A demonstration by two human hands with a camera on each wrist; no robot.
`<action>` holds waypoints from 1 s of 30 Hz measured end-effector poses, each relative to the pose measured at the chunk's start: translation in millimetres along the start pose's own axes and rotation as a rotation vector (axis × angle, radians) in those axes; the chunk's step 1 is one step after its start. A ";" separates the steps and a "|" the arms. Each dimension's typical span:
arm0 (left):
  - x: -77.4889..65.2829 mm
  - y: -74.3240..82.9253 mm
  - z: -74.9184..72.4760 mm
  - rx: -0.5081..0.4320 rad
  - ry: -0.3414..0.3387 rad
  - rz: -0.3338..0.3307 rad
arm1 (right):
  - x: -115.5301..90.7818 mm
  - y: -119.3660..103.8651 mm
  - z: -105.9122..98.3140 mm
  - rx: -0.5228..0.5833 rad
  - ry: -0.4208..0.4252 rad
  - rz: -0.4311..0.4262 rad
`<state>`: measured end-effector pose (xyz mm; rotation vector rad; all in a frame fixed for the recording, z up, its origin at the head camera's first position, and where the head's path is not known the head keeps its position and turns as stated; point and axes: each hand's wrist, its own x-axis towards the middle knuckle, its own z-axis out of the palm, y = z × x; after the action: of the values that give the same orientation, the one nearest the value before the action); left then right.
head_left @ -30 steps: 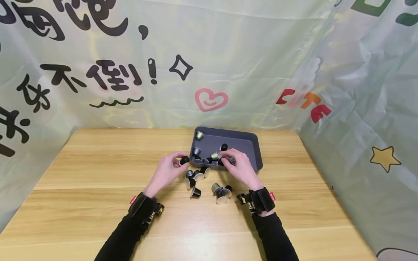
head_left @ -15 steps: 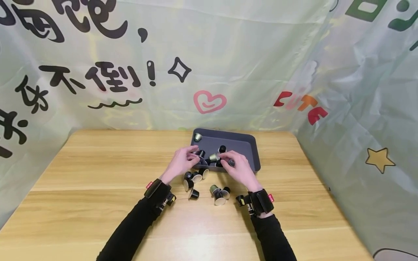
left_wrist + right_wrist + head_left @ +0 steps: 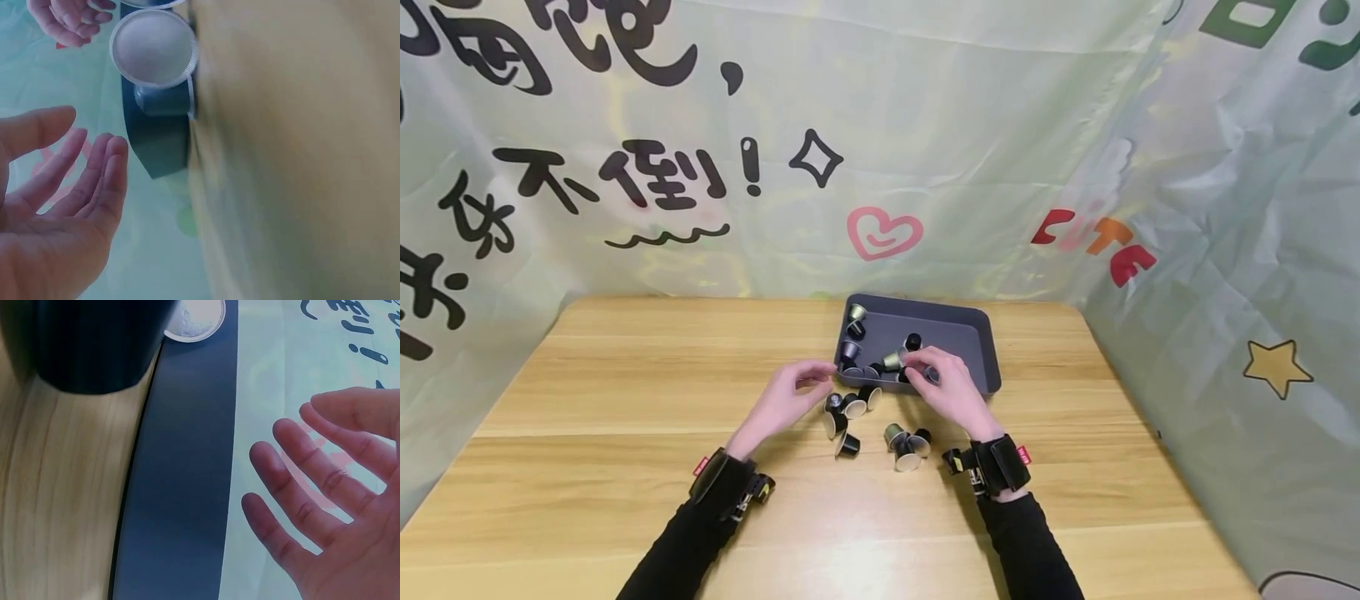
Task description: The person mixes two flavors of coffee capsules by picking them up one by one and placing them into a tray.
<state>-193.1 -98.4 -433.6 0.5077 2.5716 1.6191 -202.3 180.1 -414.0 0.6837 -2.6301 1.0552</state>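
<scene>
My left hand [image 3: 793, 393] is off the tray's left front corner, its fingers loosely bent with nothing between them; the left wrist view shows the same empty hand [image 3: 69, 212]. Over the front right of the dark grey tray [image 3: 951, 333] hovers my right hand [image 3: 951, 387]. Its fingers [image 3: 303, 509] are spread and bare in the right wrist view. Inside the tray lie several coffee capsules, among them a pale green one [image 3: 892, 360], a black one [image 3: 913, 342] and, along the left wall, another black one [image 3: 856, 328]. The right fingertips overlap the capsules at the front wall.
On the wooden table [image 3: 662, 400], several black capsules [image 3: 848, 445] lie in front of the tray's left part. A second cluster with a green capsule [image 3: 893, 433] lies nearer the right forearm. A printed cloth [image 3: 775, 233] hangs behind the table and along its right side.
My left hand carried a black capsule over the tray's left part, let it go by the left wall and drew back left, empty. My right hand has stayed nearly still.
</scene>
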 end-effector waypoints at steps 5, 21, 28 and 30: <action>-9.0 -6.4 -6.5 0.040 -0.011 0.024 | -0.5 -0.1 -0.5 0.014 -0.020 -0.003; -13.3 -7.5 -15.6 0.072 -0.147 -0.029 | -1.4 -2.9 -4.2 0.086 -0.269 -0.069; -14.5 -10.7 -15.3 0.086 -0.170 -0.036 | -3.2 -3.0 -6.1 0.127 -0.461 -0.051; -14.8 -10.9 -15.2 0.085 -0.172 -0.034 | -3.1 -3.0 -5.5 0.127 -0.483 -0.059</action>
<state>-185.1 -120.5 -438.3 0.5781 2.5158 1.3948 -197.9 183.1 -409.5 1.1667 -2.9264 1.1687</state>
